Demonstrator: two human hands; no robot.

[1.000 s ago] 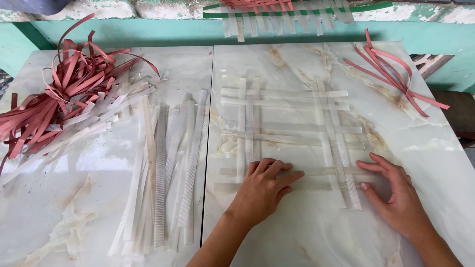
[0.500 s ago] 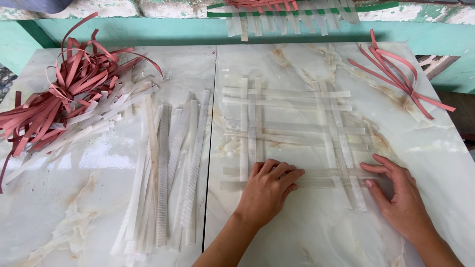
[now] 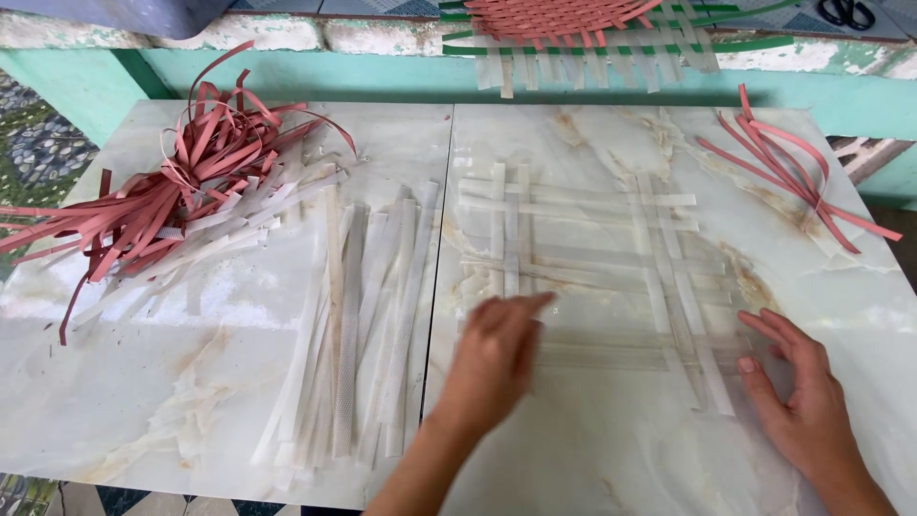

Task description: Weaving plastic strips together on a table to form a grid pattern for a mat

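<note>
A lattice of pale strips point(image 3: 592, 258) is laid flat on the marble tabletop point(image 3: 191, 382). The right hand point(image 3: 798, 401) is pressed on its lower right corner, fingers point(image 3: 774, 334) spread flat, nothing gripped. The left hand point(image 3: 497, 358), blurred, is held over the lattice's lower left part, fingers loosely extended, nothing grasped. Loose pale strips point(image 3: 353, 334) are seen just left; red strips point(image 3: 181, 182) are piled beyond.

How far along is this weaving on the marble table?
Early, it seems. Done: a loose lattice of pale translucent strips, a few each way, lies crossed on the white marble table. In hand: the left hand, blurred, sits over its lower edge; the right hand rests flat at its right corner. Left: a pile of loose pale strips and bundles of red strips lie unused.
</note>
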